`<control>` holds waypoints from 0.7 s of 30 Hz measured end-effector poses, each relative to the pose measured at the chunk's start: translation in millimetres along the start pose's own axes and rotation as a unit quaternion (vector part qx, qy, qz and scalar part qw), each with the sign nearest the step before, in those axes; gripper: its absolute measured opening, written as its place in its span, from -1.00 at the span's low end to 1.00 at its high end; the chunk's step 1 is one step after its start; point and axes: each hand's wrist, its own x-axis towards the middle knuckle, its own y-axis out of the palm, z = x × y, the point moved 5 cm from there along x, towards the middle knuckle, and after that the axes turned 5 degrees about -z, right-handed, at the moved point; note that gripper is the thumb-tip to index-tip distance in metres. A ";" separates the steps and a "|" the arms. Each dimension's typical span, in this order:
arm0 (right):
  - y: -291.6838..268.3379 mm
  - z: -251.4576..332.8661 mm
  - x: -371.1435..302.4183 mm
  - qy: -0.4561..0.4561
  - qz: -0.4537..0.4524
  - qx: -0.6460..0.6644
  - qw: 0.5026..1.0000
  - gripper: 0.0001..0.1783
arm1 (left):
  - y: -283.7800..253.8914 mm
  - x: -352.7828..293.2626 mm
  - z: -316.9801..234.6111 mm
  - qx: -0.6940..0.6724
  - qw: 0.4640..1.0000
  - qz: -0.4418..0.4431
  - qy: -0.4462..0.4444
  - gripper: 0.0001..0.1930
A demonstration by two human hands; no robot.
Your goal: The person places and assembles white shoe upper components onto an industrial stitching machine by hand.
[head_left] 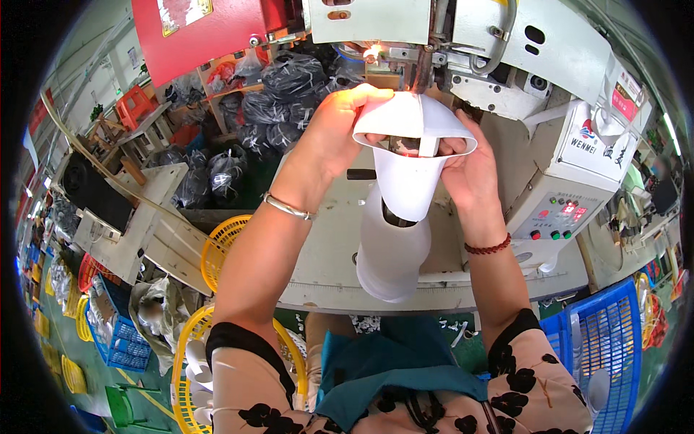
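Note:
Both of my hands hold a white, seamed, stiff-looking piece [388, 116], shaped like a small cap with an open curved rim, up under the head of a machine [423, 78]. My left hand [344, 124] is closed on its left side, thumb and forefinger along the top edge. My right hand [468, 160] grips the right side of the rim, some fingertips inside. A white tapering part [409, 181] hangs below the rim. Under it, a larger white tube-like piece [394, 257] sits around the machine's post. The edge at the machine's working point is partly hidden.
A control box [564, 213] with buttons and a lit display stands at the right. Yellow baskets [225, 249] are at the left, one with white pieces in it. A blue crate [603, 347] stands at lower right. Black bags [289, 79] are piled behind the worktable [325, 253].

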 end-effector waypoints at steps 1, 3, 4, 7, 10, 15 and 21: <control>0.3 -2.4 -0.5 0.015 -0.016 0.003 1.000 -0.87 | -0.7 1.5 1.5 -0.019 1.000 0.012 -0.004 -0.81; -2.2 -4.9 -0.6 0.019 0.015 0.013 1.000 -0.87 | -1.4 2.0 2.7 -0.029 1.000 0.008 -0.010 -0.80; -1.3 -5.5 -1.0 0.023 0.047 0.025 0.998 -0.86 | -1.0 2.5 3.3 -0.038 0.999 0.004 -0.015 -0.78; -0.8 -5.6 -2.3 0.028 0.037 0.011 0.999 -0.87 | -1.0 4.9 6.0 -0.042 0.999 0.022 -0.012 -0.78; -3.5 -4.5 0.2 0.039 0.116 0.023 0.992 -0.82 | 0.2 4.1 5.3 -0.032 0.999 0.011 -0.011 -0.77; -2.3 -2.9 -3.0 0.031 0.058 0.007 0.998 -0.72 | -2.1 4.2 7.2 -0.047 0.999 0.014 -0.014 -0.76; 4.9 -3.1 -8.8 0.032 0.048 -0.004 0.998 -0.69 | -4.9 4.3 9.0 -0.057 0.998 0.021 -0.028 -0.76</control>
